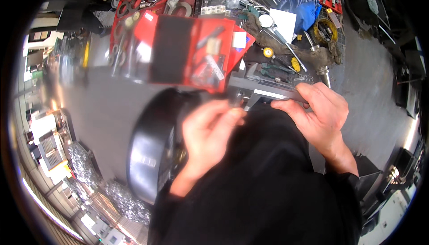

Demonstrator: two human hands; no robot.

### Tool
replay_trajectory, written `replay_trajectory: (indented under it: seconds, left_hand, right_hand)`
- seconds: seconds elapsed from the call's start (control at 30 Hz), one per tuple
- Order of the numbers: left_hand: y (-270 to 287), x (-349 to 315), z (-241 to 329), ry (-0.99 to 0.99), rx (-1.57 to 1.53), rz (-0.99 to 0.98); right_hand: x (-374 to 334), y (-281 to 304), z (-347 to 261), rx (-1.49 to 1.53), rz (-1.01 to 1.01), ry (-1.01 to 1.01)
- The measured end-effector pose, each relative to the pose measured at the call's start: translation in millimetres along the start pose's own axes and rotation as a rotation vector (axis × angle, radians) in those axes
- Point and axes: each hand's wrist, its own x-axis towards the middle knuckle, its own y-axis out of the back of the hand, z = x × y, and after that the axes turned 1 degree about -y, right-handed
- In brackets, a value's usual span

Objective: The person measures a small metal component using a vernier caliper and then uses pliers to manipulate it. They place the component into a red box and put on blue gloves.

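Note:
In front of my body, my right hand (321, 111) grips a grey caliper (270, 88) by its right end, thumb below and fingers above. The caliper's jaws point to the left, toward my other hand. My left hand (206, 131) pinches a small shiny metal part (238, 98) between thumb and fingers, right beside the jaws. Blur and the fingers hide much of this part, and I cannot tell whether the jaws touch it. Just beyond lies an open red case (216, 53) with a dark lining (172, 48).
A cluttered bench beyond my hands carries a dial gauge (266, 20), a yellow dial (268, 52), a blue bundle (298, 6), a yellow ring-shaped container (325, 31) and red trays. A large black rounded object (149, 146) stands left of my left forearm. Metal shavings (127, 202) lie at the lower left.

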Motion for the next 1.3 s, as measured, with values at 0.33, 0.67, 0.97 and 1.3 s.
replay_trajectory:
  seconds: [0.33,0.67,0.97,1.3]
  left_hand:
    - [-5.2,2.1,5.8,0.045,0.056,0.029]
    - [-8.1,1.9,5.6,0.027,0.086,0.049]
    - [-5.7,7.0,-10.3,-0.004,0.082,0.011]
    - [-2.1,5.2,-15.9,0.087,0.040,0.063]
  right_hand:
    - [-1.0,3.1,3.4,0.006,0.018,-0.003]
    - [-2.2,3.8,5.9,0.035,0.012,-0.021]
    - [-3.1,-8.8,23.3,0.164,0.101,-0.460]
    - [-42.1,-96.4,202.2,-0.108,0.006,-0.743]
